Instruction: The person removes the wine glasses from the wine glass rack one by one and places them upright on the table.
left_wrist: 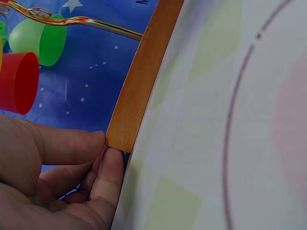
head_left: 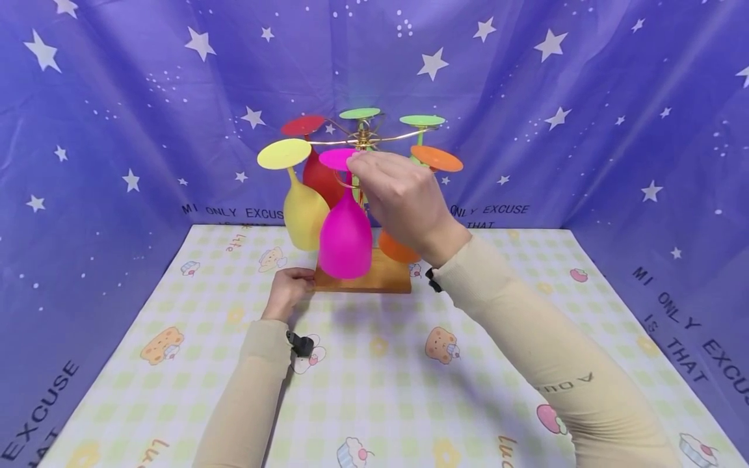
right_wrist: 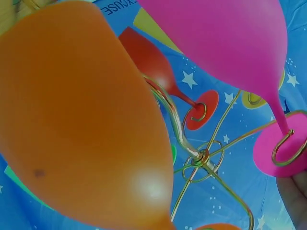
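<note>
My right hand (head_left: 405, 203) pinches the round foot of a magenta wine glass (head_left: 345, 244), which hangs upside down at the front of a gold wire glass rack (head_left: 389, 137). In the right wrist view, the rack's hook (right_wrist: 278, 152) curls around the magenta stem, just above my fingertips (right_wrist: 293, 194). Low on the left, my left hand (head_left: 287, 291) grips the front left corner of the rack's wooden base (head_left: 363, 283). The left wrist view shows the thumb and fingers at the end of that base (left_wrist: 139, 91).
Other upside-down glasses hang around the rack: yellow (head_left: 304, 211), red (head_left: 320, 182), orange (head_left: 399, 247) and green ones (head_left: 422, 120), partly hidden. A checked, cartoon-printed cloth (head_left: 363, 364) covers the table. Blue star-printed curtains (head_left: 515, 84) enclose the back and sides.
</note>
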The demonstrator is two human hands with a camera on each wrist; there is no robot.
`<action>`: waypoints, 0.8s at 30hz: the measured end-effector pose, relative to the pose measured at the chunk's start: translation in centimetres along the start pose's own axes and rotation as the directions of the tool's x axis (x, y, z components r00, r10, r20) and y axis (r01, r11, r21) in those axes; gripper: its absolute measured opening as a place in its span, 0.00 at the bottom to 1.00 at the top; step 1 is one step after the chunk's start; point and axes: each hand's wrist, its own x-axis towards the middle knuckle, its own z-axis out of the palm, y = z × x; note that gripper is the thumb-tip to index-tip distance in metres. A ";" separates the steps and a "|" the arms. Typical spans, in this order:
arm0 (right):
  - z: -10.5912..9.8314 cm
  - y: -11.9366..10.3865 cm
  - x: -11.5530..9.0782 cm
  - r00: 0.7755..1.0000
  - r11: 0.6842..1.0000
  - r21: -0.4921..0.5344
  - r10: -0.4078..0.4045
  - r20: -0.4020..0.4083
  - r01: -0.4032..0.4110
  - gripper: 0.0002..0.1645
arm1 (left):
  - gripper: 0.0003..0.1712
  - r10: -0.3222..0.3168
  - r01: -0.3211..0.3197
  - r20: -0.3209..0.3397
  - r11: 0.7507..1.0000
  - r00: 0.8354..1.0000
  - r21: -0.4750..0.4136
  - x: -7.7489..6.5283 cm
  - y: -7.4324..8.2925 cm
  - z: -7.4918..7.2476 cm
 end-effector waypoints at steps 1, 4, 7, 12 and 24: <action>0.0 0.1 0.1 1.000 1.000 0.001 0.006 0.001 -0.006 0.10 | 0.16 0.000 0.000 0.001 1.000 1.000 0.003 0.0 0.0 0.0; -0.1 0.4 0.2 1.000 1.000 -0.003 0.023 0.005 -0.023 0.09 | 0.16 0.001 -0.001 0.003 1.000 1.000 -0.003 0.0 0.0 0.0; -0.2 0.8 0.0 0.999 0.999 -0.011 0.044 0.006 -0.044 0.09 | 0.16 0.003 -0.003 0.001 1.000 1.000 -0.010 0.0 0.0 0.0; -0.4 1.4 -0.7 0.998 0.996 -0.056 0.067 0.003 -0.067 0.10 | 0.16 0.000 0.000 0.001 1.000 1.000 -0.011 0.0 0.0 0.1; -1.4 2.0 -1.8 0.996 0.993 -0.078 0.088 -0.004 -0.088 0.10 | 0.15 -0.013 0.013 -0.009 1.000 1.000 -0.008 0.2 -0.1 0.2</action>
